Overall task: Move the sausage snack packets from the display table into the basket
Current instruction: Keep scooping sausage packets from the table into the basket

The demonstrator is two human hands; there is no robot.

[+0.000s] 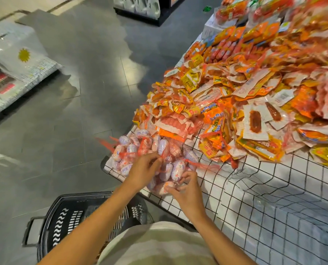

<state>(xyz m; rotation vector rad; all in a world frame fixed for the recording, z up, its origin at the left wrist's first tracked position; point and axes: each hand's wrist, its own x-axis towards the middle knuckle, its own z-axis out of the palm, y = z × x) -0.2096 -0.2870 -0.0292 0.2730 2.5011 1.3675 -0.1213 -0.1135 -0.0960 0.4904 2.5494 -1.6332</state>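
Black basket [67, 217] sits on the floor below both forearms. Left hand [142, 171] pinches red netting on the sausage snack packets [155, 157] at the display table [255, 197] corner; right hand [188, 192], fingers curled, grips the nearest bundle's edge.

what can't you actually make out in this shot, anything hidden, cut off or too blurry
- Basket, head view: the left forearm and the person's shirt cover much of its inside, so its contents cannot be told.
- Far packets at the top right: motion blur makes the labels unreadable.
- Right hand: its fingertips sink among the net bags of sausages, so the exact grip is unclear.
- Display table: cut off by the right edge.
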